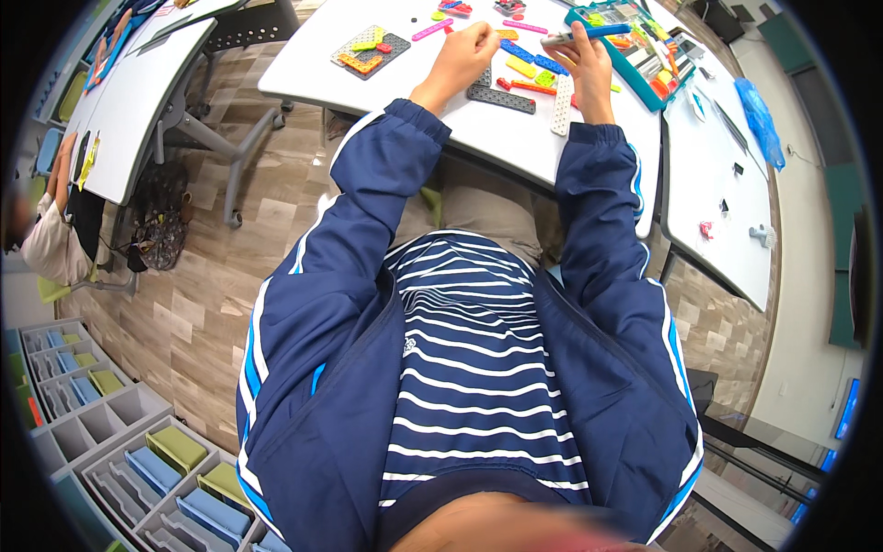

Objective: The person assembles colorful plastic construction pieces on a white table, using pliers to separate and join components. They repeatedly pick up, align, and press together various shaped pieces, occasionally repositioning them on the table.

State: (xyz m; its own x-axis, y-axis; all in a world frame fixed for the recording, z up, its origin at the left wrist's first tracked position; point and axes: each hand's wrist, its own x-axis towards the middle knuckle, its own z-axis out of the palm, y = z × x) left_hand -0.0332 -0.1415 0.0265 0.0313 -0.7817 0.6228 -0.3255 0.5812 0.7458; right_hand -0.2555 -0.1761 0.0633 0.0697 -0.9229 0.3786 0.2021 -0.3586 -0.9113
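Over the white table (308, 69), my left hand (463, 62) is closed in a pinch. A small red bit shows by its fingertips; whether they hold it is unclear. My right hand (589, 69) is raised, its fingers round a blue and grey pen-shaped tool (602, 32) that points sideways. Between and below the hands lie a dark grey perforated strip (501, 99), a white perforated strip (560, 109), and blue (517, 51), yellow (521, 67) and red (533, 87) building strips. To the left, a dark grey plate (397, 45) lies beside a lighter one bearing lime and orange pieces.
A teal parts box (655, 95) with mixed coloured pieces stands at the right. Beyond it, a second white table (727, 244) carries a blue plastic bag (760, 124) and small parts. Far left, a person (60, 239) sits at another table (120, 147). Storage trays (152, 469) stand lower left.
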